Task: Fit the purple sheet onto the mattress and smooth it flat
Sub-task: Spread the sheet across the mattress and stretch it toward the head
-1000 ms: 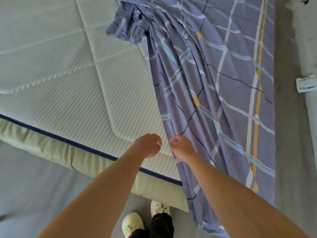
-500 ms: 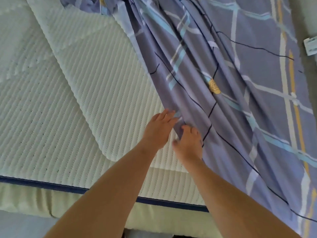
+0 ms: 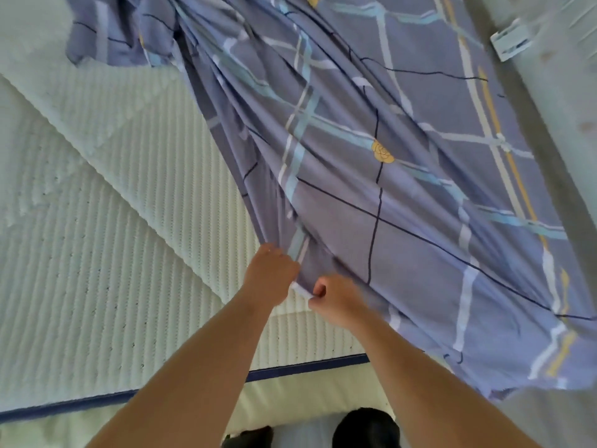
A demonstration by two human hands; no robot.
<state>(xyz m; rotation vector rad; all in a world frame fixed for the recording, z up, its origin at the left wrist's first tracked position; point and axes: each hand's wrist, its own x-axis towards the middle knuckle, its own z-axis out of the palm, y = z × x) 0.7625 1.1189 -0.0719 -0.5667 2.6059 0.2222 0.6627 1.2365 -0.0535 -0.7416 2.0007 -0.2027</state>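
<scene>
Grips the bunched edge of the purple sheet in left hand and right hand, both clenched on cloth, over the mattress. Spreading step, probably; calls next for drawing it leftward, flat.

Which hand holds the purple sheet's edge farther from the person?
The left hand, gripping the purple sheet higher up; the right hand pinches the edge closer to the body.

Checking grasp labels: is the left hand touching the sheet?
Touching. Head view: the left hand grips the sheet at its bunched edge, with no gap between them.
</scene>
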